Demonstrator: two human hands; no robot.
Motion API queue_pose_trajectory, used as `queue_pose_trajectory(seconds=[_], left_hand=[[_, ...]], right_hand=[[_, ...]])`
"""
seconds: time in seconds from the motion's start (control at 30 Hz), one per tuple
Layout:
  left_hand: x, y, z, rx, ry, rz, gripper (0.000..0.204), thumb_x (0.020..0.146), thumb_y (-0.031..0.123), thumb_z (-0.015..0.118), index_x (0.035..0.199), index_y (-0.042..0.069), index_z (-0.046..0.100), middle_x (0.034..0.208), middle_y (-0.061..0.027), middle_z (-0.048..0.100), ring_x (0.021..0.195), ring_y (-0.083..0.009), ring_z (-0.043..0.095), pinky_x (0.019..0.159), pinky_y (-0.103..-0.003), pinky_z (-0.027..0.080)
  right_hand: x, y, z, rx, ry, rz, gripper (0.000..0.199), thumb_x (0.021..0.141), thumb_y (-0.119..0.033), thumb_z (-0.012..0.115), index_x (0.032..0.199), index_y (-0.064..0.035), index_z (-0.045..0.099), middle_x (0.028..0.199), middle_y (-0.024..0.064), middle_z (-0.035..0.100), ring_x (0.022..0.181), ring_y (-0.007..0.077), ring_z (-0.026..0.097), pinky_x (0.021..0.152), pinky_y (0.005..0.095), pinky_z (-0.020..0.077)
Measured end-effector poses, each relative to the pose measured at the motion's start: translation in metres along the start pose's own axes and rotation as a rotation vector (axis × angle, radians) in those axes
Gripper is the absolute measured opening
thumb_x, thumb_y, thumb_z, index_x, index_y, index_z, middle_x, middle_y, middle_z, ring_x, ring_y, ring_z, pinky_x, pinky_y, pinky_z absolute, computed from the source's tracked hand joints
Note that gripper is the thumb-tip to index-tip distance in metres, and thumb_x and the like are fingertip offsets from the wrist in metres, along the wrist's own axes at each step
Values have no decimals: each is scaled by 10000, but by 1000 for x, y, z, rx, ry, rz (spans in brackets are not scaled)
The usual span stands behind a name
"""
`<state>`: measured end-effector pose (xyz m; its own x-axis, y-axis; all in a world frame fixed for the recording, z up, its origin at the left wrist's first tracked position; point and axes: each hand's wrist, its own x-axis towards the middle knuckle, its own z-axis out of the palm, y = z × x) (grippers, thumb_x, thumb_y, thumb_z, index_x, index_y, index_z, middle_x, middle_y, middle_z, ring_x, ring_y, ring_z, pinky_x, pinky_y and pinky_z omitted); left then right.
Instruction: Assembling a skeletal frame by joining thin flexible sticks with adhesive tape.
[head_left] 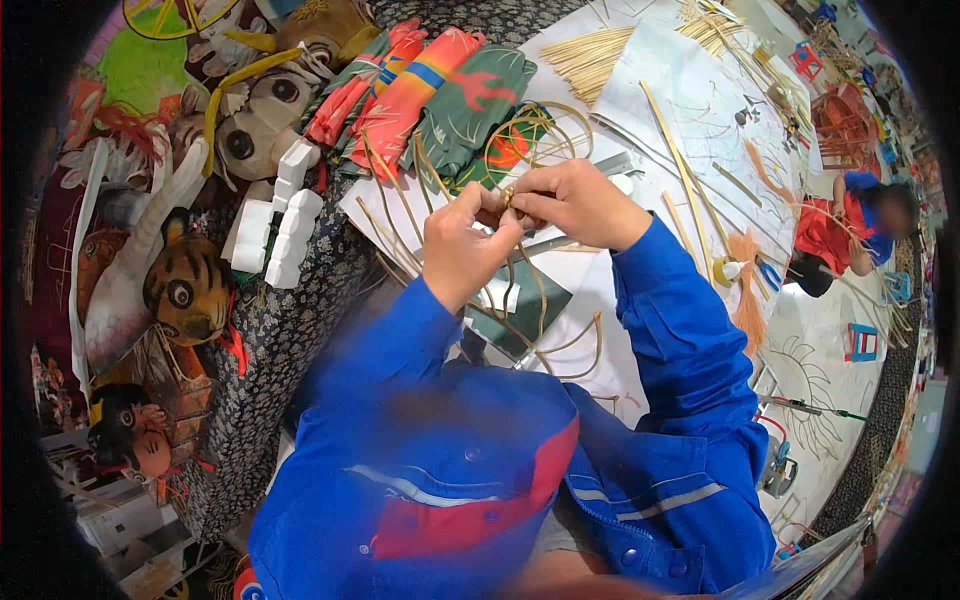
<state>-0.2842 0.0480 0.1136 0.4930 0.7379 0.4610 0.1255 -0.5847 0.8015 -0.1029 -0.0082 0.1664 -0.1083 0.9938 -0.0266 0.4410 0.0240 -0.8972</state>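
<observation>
My left hand (463, 243) and my right hand (578, 203) meet over the worktable, both with fingers pinched together. Between their fingertips is a small golden-brown joint (508, 193) of thin strip or wire, too small to make out fully. Several curved, cane-like brown strips (545, 305) run out from around the hands, some looping below them and others fanning to the left. Past my fingers, thin hoops (548, 125) stand against a painted green and red piece. Under the strips lie white sheets and a dark green rectangular board (545, 312).
Folded red-orange and green painted fabric (430, 85) lies beyond my hands. Bundled thin sticks (590, 60) and a glue bottle (729, 271) rest on the table. To the left are white foam blocks (292, 220) and a tiger head (188, 285). A person (855, 222) sits at right.
</observation>
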Motion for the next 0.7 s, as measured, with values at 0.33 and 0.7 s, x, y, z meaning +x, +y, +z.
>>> queue_pose_trajectory(seconds=[0.33, 0.7], left_hand=[[-7, 2, 7, -227, 45, -38, 79, 831, -3, 693, 855, -19, 619, 758, -103, 718, 660, -155, 712, 602, -286, 569], [-8, -5, 16, -419, 14, -176, 92, 855, 5, 695, 903, -23, 621, 816, -80, 700, 700, -117, 684, 636, -258, 563]], right_hand=[[2, 34, -3, 428, -75, -25, 238, 946, -187, 678, 1034, 32, 707, 824, 42, 700, 721, 95, 641, 664, 251, 522], [-13, 11, 12, 107, 268, 13, 185, 930, -95, 622, 1020, 51, 691, 813, 57, 695, 718, 93, 640, 662, 244, 524]])
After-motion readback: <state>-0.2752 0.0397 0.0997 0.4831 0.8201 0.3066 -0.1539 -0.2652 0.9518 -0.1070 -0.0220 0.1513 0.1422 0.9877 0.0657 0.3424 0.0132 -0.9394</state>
